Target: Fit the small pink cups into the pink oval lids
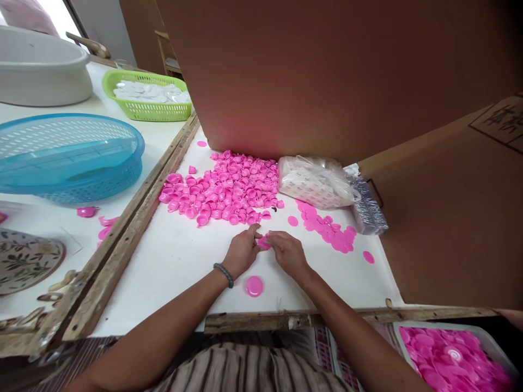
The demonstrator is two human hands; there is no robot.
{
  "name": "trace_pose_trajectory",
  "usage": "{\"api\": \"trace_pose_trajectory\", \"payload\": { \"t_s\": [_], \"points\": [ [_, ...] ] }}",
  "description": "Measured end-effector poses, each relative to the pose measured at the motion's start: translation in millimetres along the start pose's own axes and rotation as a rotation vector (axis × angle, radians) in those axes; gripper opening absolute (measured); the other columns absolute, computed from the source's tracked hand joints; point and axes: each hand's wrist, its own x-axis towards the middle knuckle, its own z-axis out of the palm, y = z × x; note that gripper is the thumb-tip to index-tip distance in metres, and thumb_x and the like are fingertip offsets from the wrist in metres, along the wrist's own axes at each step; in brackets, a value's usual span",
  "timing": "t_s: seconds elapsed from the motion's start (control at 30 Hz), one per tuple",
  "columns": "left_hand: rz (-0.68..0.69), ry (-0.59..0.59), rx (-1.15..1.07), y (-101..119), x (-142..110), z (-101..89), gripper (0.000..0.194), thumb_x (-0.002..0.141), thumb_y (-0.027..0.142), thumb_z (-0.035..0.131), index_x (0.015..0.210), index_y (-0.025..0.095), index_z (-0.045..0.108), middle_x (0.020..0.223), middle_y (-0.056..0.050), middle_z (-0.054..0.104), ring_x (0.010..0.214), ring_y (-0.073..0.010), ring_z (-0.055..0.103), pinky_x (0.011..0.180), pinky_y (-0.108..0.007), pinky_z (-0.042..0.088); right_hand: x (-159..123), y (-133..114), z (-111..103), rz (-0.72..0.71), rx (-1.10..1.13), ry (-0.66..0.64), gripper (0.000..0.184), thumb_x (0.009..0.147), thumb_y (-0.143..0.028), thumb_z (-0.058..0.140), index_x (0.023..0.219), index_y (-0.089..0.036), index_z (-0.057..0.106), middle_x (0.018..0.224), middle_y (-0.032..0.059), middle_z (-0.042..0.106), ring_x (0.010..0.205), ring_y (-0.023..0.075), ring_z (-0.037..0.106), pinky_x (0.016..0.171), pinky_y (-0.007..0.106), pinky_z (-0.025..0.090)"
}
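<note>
In front of me on the white table, my left hand (242, 251) and my right hand (289, 253) meet with fingers closed on a small pink plastic piece (264, 243). The fingers partly hide it, so I cannot tell whether it is a cup, a disc or both. A round pink saucer (254, 286) lies apart, just below my hands. Beyond them spreads a heap of small pink toy cups (229, 188). To the right of my right hand is a scatter of flat pink discs (333, 234).
Cardboard walls (327, 81) stand behind and right. A plastic bag (314, 182) and a wrapped grey pack (368, 204) lie at the back right. Wooden strips (134, 234) edge the left side, beyond them a blue basket (73, 163) and green basket (159, 111). A bin (490, 337) holds pink pieces.
</note>
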Motion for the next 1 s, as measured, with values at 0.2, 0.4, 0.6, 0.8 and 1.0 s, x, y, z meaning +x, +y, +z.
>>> {"api": "trace_pose_trajectory", "payload": {
  "t_s": [0.2,0.4,0.6,0.8,1.0],
  "points": [
    [0.002,-0.008,0.007,0,1,1.2,0.049,0.077,0.016,0.062,0.122,0.018,0.042,0.103,-0.005,0.067,0.082,-0.0159,0.064,0.077,-0.028,0.049,8,-7,-5,-0.136,-0.212,-0.204,0.028,0.082,-0.001,0.038,0.077,-0.017,0.061,0.081,0.0064,0.065,0.091,0.0192,0.058,0.076,0.029,0.048],
    [0.034,-0.003,0.033,-4,1,1.3,0.049,0.078,0.015,0.059,0.123,0.019,0.042,0.102,-0.005,0.067,0.086,-0.0170,0.063,0.079,-0.029,0.048,10,-10,-4,-0.199,-0.269,-0.252,0.029,0.081,0.002,0.036,0.079,-0.014,0.061,0.083,0.0099,0.063,0.086,0.0207,0.055,0.077,0.032,0.046],
    [0.119,-0.059,-0.022,1,-3,-8.0,0.042,0.076,0.029,0.064,0.115,0.020,0.053,0.094,-0.004,0.066,0.077,-0.0150,0.059,0.073,-0.026,0.045,9,-8,-5,0.224,0.177,-0.114,0.021,0.086,-0.017,0.048,0.074,-0.018,0.064,0.074,0.0023,0.066,0.076,0.0158,0.060,0.072,0.028,0.048],
    [-0.159,-0.183,-0.312,11,-2,-16.1,0.029,0.066,0.035,0.067,0.084,0.016,0.055,0.057,0.003,0.057,0.049,-0.0099,0.047,0.047,-0.020,0.030,-10,-12,-8,0.390,0.393,-0.018,0.022,0.090,-0.026,0.047,0.100,-0.019,0.065,0.093,0.0026,0.067,0.084,0.0142,0.061,0.077,0.027,0.049],
    [-0.463,-0.303,-0.395,30,14,-22.5,0.037,0.052,0.025,0.073,0.075,0.017,0.046,0.043,0.005,0.053,0.043,-0.0110,0.049,0.045,-0.020,0.036,-5,-17,-26,0.065,-0.026,-0.275,0.012,0.086,-0.027,0.058,0.089,-0.021,0.068,0.080,0.0018,0.062,0.080,0.0136,0.057,0.069,0.022,0.042]
  ]
}}
